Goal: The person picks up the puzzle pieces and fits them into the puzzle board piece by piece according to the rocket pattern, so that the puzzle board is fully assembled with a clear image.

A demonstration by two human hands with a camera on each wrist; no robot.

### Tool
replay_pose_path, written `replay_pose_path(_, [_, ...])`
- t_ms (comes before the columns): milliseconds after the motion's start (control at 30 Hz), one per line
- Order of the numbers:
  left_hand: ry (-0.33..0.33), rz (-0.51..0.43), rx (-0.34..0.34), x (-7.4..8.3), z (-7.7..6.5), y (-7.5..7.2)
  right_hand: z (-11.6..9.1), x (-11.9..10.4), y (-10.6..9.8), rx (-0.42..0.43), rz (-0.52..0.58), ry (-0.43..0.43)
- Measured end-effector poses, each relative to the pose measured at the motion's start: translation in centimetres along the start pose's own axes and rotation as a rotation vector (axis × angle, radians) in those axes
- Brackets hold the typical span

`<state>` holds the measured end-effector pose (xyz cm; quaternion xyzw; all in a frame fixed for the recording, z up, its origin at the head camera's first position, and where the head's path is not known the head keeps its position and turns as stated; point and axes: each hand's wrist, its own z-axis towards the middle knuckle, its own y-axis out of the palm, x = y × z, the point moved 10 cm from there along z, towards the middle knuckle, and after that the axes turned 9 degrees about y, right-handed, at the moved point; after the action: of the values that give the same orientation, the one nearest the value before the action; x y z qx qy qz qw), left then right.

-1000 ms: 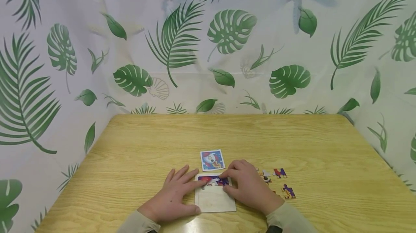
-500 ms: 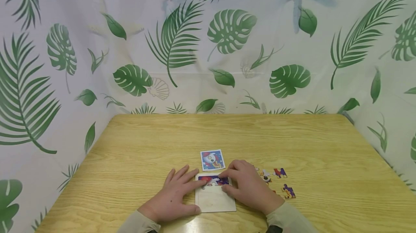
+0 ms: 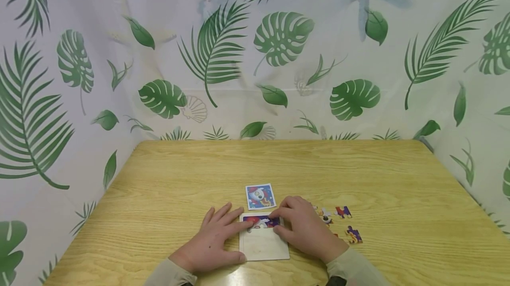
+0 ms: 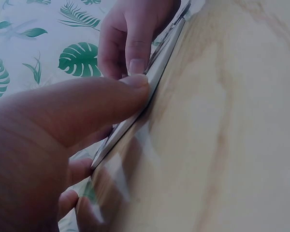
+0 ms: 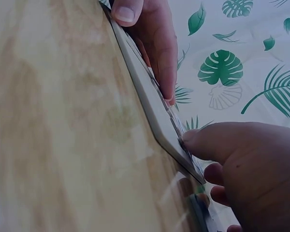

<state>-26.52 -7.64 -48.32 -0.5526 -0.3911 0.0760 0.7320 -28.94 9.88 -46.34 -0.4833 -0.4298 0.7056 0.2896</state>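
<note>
A white puzzle board (image 3: 264, 247) lies flat near the front of the table, with purple, red and white jigsaw pieces (image 3: 260, 222) along its far side. My left hand (image 3: 213, 242) rests at its left edge, fingers spread. The left index fingertip touches the pieces, while the left thumb (image 4: 121, 96) lies at the near left corner. At the far right corner, my right hand (image 3: 306, 230) holds a purple puzzle piece (image 3: 274, 222) between thumb and index finger. Those fingers partly cover the piece. In the right wrist view, the right thumb (image 5: 208, 141) touches the pieces at the board's edge.
A small picture card (image 3: 260, 196) with a white cartoon figure lies just beyond the board. To the right are several loose puzzle pieces (image 3: 353, 234), some partly hidden by the right hand. A leaf-patterned curtain (image 3: 255, 56) surrounds the wooden table (image 3: 179, 175).
The right thumb shifts very slightly beside the purple puzzle piece. The left hand, board and card stay where they were.
</note>
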Motion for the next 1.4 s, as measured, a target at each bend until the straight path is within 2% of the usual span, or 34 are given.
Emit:
replay_pose_path(233, [-0.007, 0.014, -0.004, -0.1, 0.0, 0.1, 0.0, 1.2, -1.0, 0.082, 0.034, 0.003])
replay_pose_path(567, [0.003, 0.013, 0.004, 0.0, 0.0, 0.1, -0.2, 6.2, -4.2, 0.229, 0.063, 0.069])
replay_pose_path(733, [0.012, 0.004, 0.004, 0.1, 0.0, -0.1, -0.5, 8.8, -4.8, 0.201, 0.062, 0.149])
replay_pose_path(900, [0.015, 0.008, 0.007, 0.1, 0.0, -0.2, -0.8, 10.4, -4.8, 0.149, 0.041, 0.188])
replay_pose_path(1200, [0.003, 0.009, 0.007, 0.3, 0.0, -0.1, -1.2, 10.9, -4.6, 0.070, 0.055, 0.202])
replay_pose_path(1400, [0.007, 0.020, 0.009, 0.2, 0.0, -0.1, -1.2, 11.0, -4.4, 0.047, 0.041, 0.191])
